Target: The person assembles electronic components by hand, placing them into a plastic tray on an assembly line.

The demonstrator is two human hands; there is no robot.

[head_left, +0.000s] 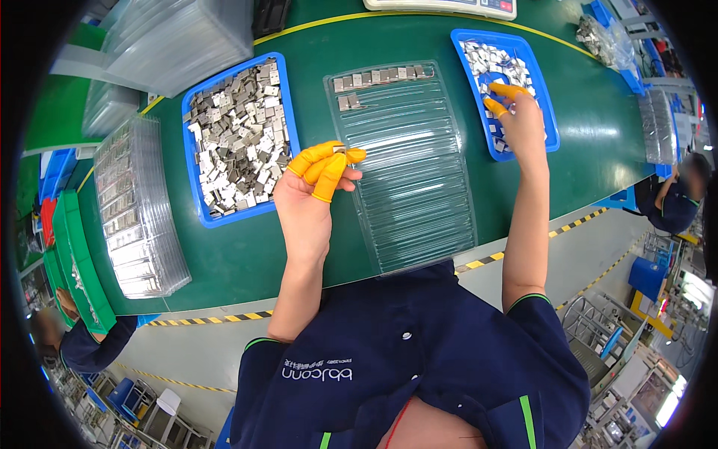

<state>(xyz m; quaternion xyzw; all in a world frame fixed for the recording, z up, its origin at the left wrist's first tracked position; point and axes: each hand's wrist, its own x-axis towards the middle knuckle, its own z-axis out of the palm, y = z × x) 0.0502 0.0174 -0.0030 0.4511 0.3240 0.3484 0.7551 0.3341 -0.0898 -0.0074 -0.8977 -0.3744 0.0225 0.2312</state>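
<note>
My left hand [305, 196], with yellow finger cots on some fingers, is closed in a pinch on a small metal connector shell [339, 150], partly hidden by the fingertips. It hovers between a blue tray [241, 218] heaped with silver metal shells [239, 135] and a clear ribbed plastic tray [419, 194]. Metal parts [381, 76] fill the far row of the clear tray, and a few more lie at the left of the row below. My right hand [525, 126], also in yellow finger cots, reaches into a second blue tray [551, 120] of small white parts [497, 60], thumb and forefinger apart.
Stacked clear trays [138, 209] holding metal parts stand at the left, beside a green bin [82, 262]. More clear trays [179, 41] rise at the far left. A white device [449, 6] sits at the far edge. Other people work at both sides.
</note>
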